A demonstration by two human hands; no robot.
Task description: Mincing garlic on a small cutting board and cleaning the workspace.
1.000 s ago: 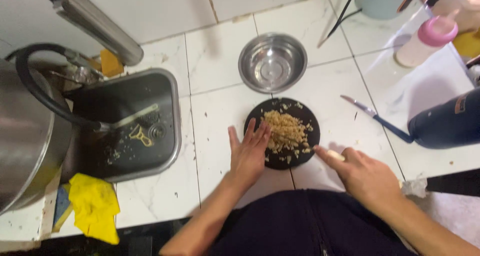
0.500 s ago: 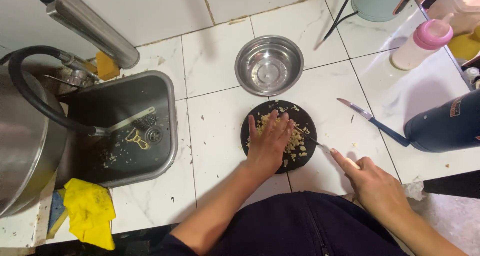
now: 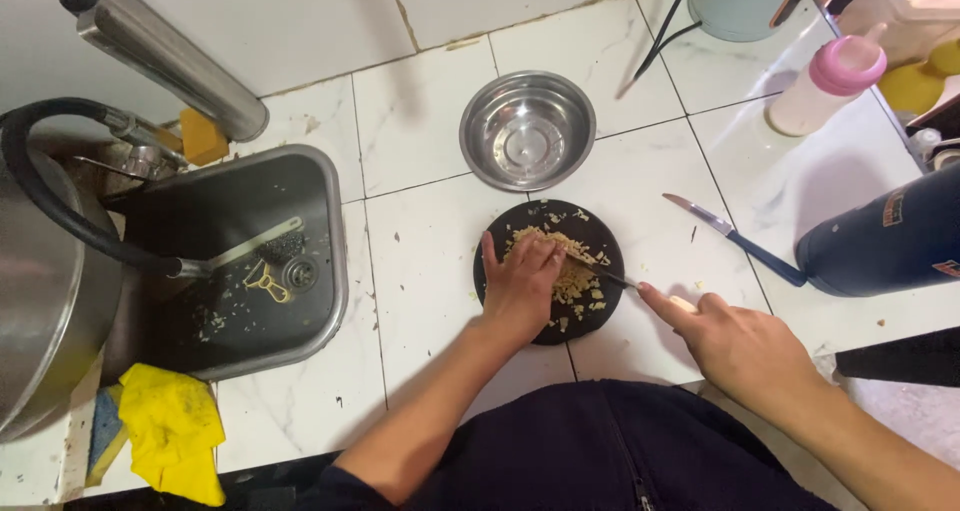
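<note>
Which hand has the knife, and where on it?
The right hand holds the knife by its handle; the left hand lies flat on the chopped food.

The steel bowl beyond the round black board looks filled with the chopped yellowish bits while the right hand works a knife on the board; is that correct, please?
Not quite: the steel bowl is empty. The chopped yellowish bits lie on the round black board, under the left hand. The rest holds: the right hand works a knife on the board. The head view shows it.

White marble-tiled counter with steel bowl, round black board, blue-handled knife, yellow cloth.
</note>
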